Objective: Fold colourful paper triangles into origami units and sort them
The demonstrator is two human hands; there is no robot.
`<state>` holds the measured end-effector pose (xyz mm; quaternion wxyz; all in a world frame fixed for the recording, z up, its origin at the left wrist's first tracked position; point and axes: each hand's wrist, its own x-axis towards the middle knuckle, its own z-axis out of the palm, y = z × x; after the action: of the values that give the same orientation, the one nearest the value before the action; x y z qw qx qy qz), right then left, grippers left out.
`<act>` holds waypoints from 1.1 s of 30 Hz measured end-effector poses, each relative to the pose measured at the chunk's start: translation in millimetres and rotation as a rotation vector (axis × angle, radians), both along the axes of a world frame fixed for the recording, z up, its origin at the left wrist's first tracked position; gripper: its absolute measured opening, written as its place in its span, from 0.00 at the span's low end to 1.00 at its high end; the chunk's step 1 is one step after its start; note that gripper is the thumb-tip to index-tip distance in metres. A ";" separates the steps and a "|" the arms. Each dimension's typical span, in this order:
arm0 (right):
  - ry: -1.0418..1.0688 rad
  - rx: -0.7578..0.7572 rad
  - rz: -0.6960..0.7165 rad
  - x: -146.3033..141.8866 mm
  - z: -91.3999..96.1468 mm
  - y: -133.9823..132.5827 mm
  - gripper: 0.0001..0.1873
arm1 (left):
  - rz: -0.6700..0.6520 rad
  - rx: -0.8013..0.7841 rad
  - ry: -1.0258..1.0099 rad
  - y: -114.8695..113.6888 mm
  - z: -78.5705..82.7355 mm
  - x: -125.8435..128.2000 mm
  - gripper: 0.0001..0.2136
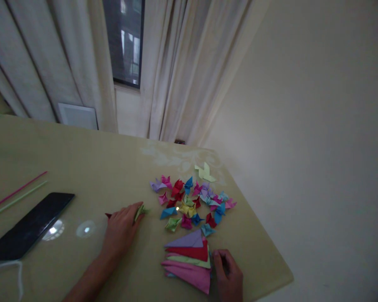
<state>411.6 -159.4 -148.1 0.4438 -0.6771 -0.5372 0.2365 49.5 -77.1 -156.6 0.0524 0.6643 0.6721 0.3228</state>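
Note:
My left hand lies over the table left of the paper pile, its fingers closed around a small green folded paper piece. A dark red paper tip pokes out on the far side of this hand. At the right edge of a fanned stack of folded paper triangles, my right hand has its fingers curled in; whether anything is pinched there is hidden. Purple, red, green and pink layers show in that stack. Beyond it spreads a group of small colourful origami pieces.
A pale green paper piece lies behind the group. Toward the left are a black tablet-like slab, a pink stick, a green stick and a white cable. Curtains and a wall border the table.

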 end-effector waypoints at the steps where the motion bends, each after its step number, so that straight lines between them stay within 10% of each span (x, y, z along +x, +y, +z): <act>1: 0.002 -0.002 0.004 0.7 -0.4 0.0 0.29 | 0.011 0.043 -0.044 -1.3 1.2 0.5 0.18; 9: -0.184 0.322 -0.024 -14.8 14.7 -14.1 0.15 | -0.265 0.177 -0.386 -21.9 32.4 32.6 0.18; 14: -0.518 0.504 0.475 -64.5 63.4 3.3 0.21 | -0.559 0.038 -0.452 -38.9 25.5 63.3 0.19; 20: -0.688 0.406 0.924 -105.7 90.5 54.4 0.07 | -0.505 -0.003 -0.498 -40.6 18.5 66.5 0.22; 28: -0.249 0.296 0.435 -115.3 107.0 168.0 0.05 | 0.192 0.147 0.061 -18.8 38.0 10.6 0.19; 33: -0.228 0.297 0.279 -117.0 98.2 247.2 0.07 | 0.221 -0.112 0.180 -10.7 17.1 -13.8 0.25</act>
<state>294.6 87.8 -49.9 0.4382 -0.5457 -0.7012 0.1360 35.7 -87.8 -139.6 -0.0071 0.6085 0.7602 0.2276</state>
